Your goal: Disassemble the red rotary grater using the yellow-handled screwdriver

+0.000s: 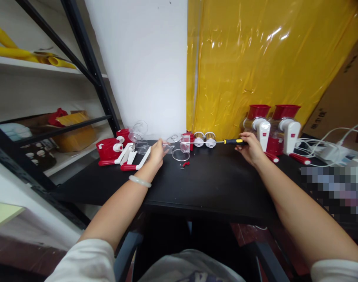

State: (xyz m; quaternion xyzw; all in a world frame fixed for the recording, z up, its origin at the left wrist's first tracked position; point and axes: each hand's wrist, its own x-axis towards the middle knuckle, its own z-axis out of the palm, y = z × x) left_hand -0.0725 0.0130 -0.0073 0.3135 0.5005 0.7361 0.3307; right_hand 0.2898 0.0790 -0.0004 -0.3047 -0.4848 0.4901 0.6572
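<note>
My left hand (157,153) is closed on a clear plastic housing (180,154), holding it by its left end above the black table. In my right hand (251,148) is a screwdriver (234,141) with a yellow and black handle. Its long shaft points left and the tip reaches the clear housing's right part; exact contact is too small to make out. Below the housing lies a small red piece (186,163) with tiny bits beside it. Two grater drums (210,140) stand behind the shaft, next to a red part (191,140).
Red bases (108,151) and white crank handles (143,158) lie at the left. Two assembled red and white rotary graters (262,129) stand at the right, near white cables (322,145). A black-framed shelf (100,82) rises at the left; yellow sheeting (240,70) covers the back.
</note>
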